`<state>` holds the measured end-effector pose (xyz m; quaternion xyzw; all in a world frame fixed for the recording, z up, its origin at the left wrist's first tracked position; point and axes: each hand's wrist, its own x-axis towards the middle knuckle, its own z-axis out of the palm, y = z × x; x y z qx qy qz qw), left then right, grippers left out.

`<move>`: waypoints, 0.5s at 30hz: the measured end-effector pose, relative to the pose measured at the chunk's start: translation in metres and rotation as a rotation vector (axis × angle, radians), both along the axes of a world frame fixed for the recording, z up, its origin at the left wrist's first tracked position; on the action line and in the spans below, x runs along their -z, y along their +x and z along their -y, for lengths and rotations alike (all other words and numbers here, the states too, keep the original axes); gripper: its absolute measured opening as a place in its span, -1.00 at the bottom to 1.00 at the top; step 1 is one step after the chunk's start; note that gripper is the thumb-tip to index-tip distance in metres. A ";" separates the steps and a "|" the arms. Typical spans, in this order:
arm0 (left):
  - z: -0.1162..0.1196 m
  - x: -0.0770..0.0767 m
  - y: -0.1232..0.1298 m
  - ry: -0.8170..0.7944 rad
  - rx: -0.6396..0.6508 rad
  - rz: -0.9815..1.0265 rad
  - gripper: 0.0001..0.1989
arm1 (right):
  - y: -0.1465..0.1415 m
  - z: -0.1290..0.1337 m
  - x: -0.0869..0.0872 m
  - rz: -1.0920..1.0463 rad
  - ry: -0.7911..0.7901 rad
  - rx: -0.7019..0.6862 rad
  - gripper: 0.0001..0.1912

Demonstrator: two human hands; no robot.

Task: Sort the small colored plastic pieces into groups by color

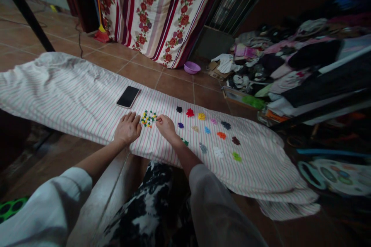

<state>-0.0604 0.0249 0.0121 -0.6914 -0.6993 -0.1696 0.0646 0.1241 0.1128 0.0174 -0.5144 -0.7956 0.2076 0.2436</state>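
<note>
A scattered patch of tiny green, yellow, white and orange pieces [148, 119] lies on the striped cloth [87, 100] between my two hands. My left hand [127, 128] rests palm down on the cloth, fingers stretched out, just left of the patch. At the patch's right edge my right hand [166, 126] is pinched together; what sits between its fingertips is too small to make out. Sorted heaps of similar pieces lie to the right, among them black [179, 109], red [189, 112], yellow [201, 116] and purple [181, 125]. A green heap [184, 142] is partly hidden by my right forearm.
A phone [128, 97] lies face up behind my left hand. More heaps, such as orange [221, 135], maroon [235, 140] and lime [237, 156], sit farther right. Beyond the cloth are a purple basin [192, 67], a floral curtain [150, 11] and piled clothes [278, 54].
</note>
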 end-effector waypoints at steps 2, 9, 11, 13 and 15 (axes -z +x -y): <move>0.000 0.000 0.000 0.002 -0.001 -0.004 -0.52 | 0.003 0.001 -0.002 -0.034 -0.009 0.005 -0.80; 0.001 0.000 -0.001 0.025 0.017 0.012 -0.53 | 0.029 0.007 -0.018 -0.113 0.009 0.056 -0.74; 0.001 -0.001 -0.001 0.027 0.014 0.021 -0.53 | 0.043 0.009 -0.025 -0.123 -0.013 0.086 -0.74; 0.002 -0.002 -0.001 0.020 0.011 0.041 -0.52 | 0.060 0.011 -0.030 -0.134 -0.019 0.115 -0.74; 0.002 -0.003 0.000 0.013 0.012 0.066 -0.53 | 0.078 0.015 -0.033 -0.141 -0.012 0.126 -0.75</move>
